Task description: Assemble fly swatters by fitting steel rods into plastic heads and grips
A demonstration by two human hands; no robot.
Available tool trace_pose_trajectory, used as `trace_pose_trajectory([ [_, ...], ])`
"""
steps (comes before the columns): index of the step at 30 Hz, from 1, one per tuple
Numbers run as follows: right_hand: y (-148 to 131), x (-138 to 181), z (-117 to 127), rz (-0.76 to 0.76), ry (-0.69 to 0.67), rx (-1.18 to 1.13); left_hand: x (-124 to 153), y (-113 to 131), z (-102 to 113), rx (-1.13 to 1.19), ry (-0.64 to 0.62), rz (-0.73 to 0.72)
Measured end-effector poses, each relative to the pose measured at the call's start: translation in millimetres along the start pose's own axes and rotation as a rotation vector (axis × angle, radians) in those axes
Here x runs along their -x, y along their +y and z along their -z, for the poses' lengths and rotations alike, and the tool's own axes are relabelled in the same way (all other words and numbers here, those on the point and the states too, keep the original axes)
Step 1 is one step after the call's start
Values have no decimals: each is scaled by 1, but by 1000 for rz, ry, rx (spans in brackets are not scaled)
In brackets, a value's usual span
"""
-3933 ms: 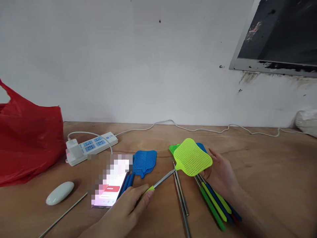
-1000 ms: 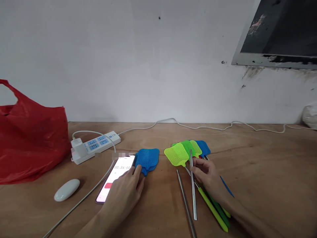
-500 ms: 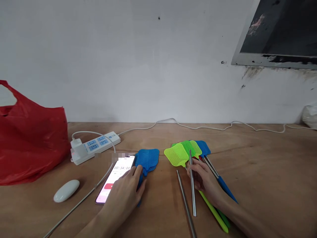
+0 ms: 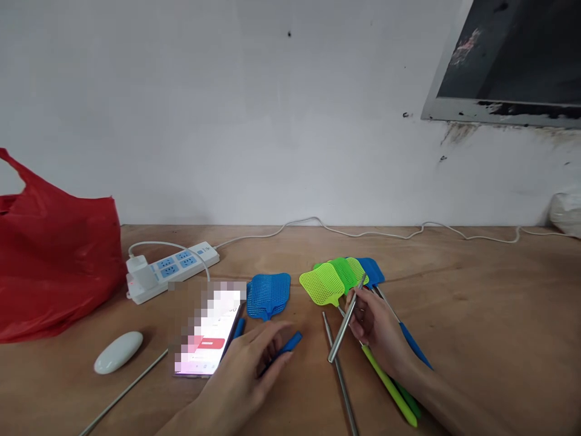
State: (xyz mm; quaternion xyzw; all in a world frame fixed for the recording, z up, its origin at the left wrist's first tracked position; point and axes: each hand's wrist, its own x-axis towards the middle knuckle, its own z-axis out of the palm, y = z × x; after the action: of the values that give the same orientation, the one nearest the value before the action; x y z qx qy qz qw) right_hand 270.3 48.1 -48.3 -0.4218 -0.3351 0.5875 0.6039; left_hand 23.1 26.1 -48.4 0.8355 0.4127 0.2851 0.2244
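Note:
My left hand [image 4: 247, 372] is closed around a blue handle [image 4: 292, 343], whose end sticks out past the fingertips. Beyond it lie blue fly swatter heads [image 4: 269, 293], stacked together. Another blue handle [image 4: 239, 328] shows beside the phone [image 4: 213, 327]. In my right hand [image 4: 376, 327] a silver metal rod [image 4: 344, 330] is pinched, slanting down to the left. It crosses above a second metal rod [image 4: 344, 387] on the table. Beneath and behind the right hand are fly swatters with yellow-green [image 4: 322, 284], green [image 4: 345, 274] and blue [image 4: 372, 270] heads, partly covered by that hand.
On the left stand a red plastic bag [image 4: 59, 260] and a white power strip [image 4: 175, 269] with a plug in it. A white oval object [image 4: 118, 352] lies nearer, beside a cable [image 4: 124, 393]. Another cable [image 4: 379, 234] runs along the wall.
My left hand has moved back from the blue swatter heads and now holds a blue handle angled to the right. The rod in my right hand has swung from nearly upright to a slant.

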Motion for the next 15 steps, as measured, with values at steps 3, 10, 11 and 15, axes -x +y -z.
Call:
trace_pose_trajectory([
  [3,-1,-1,0,32,3,15,1,7,0,57,-73,-6],
  [10,-1,3,1,88,-30,34,3,12,0,123,-118,154],
  [11,0,4,0,87,-40,39,3,12,0,120,-132,159],
  [15,0,5,0,90,-52,71,4,13,0,109,-124,149],
])
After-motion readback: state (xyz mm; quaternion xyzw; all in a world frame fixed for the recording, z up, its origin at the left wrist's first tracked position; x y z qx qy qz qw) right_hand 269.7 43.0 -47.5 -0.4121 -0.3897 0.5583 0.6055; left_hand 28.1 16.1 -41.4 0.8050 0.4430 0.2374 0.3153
